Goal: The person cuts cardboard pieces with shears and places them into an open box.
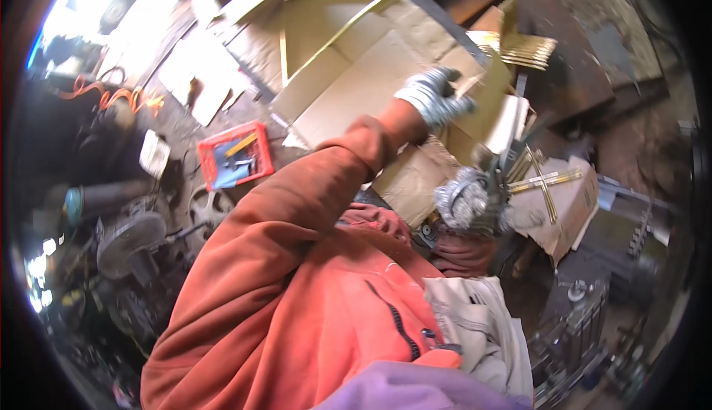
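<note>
My left hand (432,99), in a pale grey glove, reaches over a flattened cardboard sheet (363,76). Its fingers are apart, close to an upright gold-coloured sheet (486,102), and I see nothing held in them. Nearer to me, my right hand (467,201) wears a similar glove and is closed around a dark grey metal tool (506,164). Blur and the hand itself hide the tool's kind. To the right, thin gold-coloured rods (545,180) lie crossed on a cardboard box (571,213). A bundle of gold-coloured strips (528,51) sits beyond the left hand.
A red plastic crate (265,159) with small tools stands on the left, near an orange coiled hose (122,98). Below it is a machine with a round disc (130,245). Dark metal plates (564,91) lie at the far right; metal parts (575,336) stand at the lower right.
</note>
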Available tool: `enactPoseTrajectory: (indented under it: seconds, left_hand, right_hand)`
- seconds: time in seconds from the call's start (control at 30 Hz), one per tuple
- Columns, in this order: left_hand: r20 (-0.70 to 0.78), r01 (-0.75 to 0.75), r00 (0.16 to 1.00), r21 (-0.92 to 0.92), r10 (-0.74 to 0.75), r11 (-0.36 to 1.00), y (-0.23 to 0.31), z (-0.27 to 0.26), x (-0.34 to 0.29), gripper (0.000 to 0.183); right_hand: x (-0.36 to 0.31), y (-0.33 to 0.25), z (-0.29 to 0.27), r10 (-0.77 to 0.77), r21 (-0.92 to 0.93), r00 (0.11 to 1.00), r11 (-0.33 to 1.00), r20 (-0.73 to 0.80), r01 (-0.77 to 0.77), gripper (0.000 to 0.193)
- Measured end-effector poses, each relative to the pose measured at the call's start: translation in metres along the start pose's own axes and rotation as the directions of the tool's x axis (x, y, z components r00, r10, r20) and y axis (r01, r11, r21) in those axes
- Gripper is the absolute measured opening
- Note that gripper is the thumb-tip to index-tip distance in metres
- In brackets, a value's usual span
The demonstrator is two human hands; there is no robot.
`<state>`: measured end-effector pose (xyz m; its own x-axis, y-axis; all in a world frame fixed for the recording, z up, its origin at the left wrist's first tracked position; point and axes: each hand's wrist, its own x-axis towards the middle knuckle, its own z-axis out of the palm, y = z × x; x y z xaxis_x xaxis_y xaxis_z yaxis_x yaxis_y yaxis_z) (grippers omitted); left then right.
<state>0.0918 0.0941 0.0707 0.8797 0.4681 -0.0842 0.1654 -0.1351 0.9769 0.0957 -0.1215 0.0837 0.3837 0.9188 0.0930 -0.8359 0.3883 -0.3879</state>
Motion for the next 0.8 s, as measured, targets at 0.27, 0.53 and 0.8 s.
enactPoseTrajectory:
  seconds: [0.27,0.53,0.8]
  left_hand:
    - [-0.723,0.745,0.578,0.280,-0.378,0.605,-0.163,-0.082,-0.127,0.091]
    - [-0.416,0.624,0.281,-0.606,-0.865,0.494,-0.190,-0.093,-0.126,0.080]
    - [-0.568,0.007,0.721,-0.566,-0.396,0.824,-0.178,-0.107,-0.108,0.050]
  right_hand:
    - [-0.020,0.020,-0.024,0.191,-0.314,0.956,0.914,-0.224,-0.256,0.066]
    - [-0.020,0.069,-0.056,0.353,-0.321,0.802,0.781,-0.482,-0.536,0.050]
    - [-0.010,0.075,-0.049,0.435,-0.543,0.741,0.505,-0.511,-0.671,0.033]
